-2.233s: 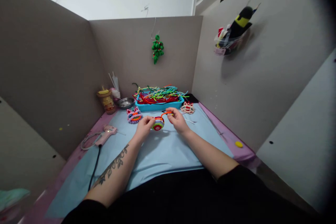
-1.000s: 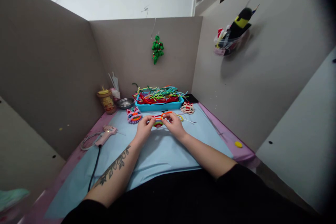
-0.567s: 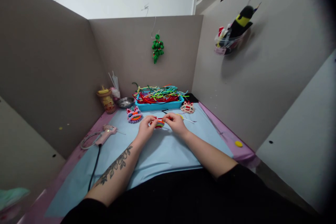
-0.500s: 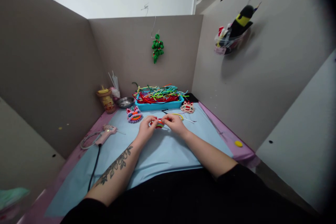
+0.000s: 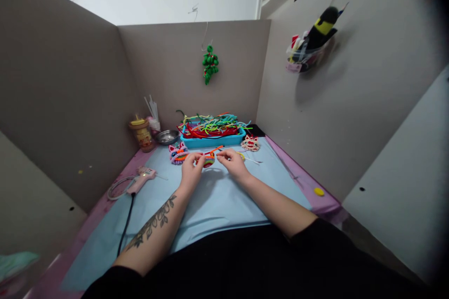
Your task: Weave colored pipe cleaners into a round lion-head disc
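Booth with 3 grey panels; table (image 5: 224, 203) under a pale blue sheet over pink. Clock centre taken as the small multicoloured piece (image 5: 209, 161), held just above the table. Tray (image 5: 213, 141) of coloured strands at 12 o'clock; glue gun (image 5: 142, 178) between 8 and 9.

Step in hand, as judged: working the orange strand (image 5: 216, 149), which slants from the piece's top toward 2 o'clock. Best handled with a light left-side grip, firm enough to stop the piece twisting without crushing its rows. Strand probably bends easily, so small pushes close to its base should control it better than pulling the tip.

Pose: left hand (image 5: 191, 169) at 9 o'clock, thumb and fingers pinching the piece's edge. Right hand (image 5: 234, 163) at 3, thumb and forefinger drawn near each other, apart from the piece; cannot tell whether anything sits between them. Forearms enter from 7 and 4.
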Tool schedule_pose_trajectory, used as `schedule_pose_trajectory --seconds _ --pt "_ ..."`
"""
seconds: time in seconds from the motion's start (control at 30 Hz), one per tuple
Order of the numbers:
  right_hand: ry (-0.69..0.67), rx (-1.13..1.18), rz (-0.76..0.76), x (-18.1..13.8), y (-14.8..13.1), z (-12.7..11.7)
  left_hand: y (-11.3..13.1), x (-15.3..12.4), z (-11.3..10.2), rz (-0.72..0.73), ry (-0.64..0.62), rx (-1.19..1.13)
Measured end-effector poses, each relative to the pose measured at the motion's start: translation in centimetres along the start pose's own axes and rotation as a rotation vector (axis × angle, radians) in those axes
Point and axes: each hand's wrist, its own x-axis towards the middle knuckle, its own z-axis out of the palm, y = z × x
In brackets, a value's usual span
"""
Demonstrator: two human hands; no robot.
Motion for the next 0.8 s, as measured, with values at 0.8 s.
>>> schedule_pose_trajectory --seconds 0.8 --pt "-0.075 0.326 0.218 -0.18 0.51 0.93 0.14 -0.28 0.23 0.078 -0.049 0.028"
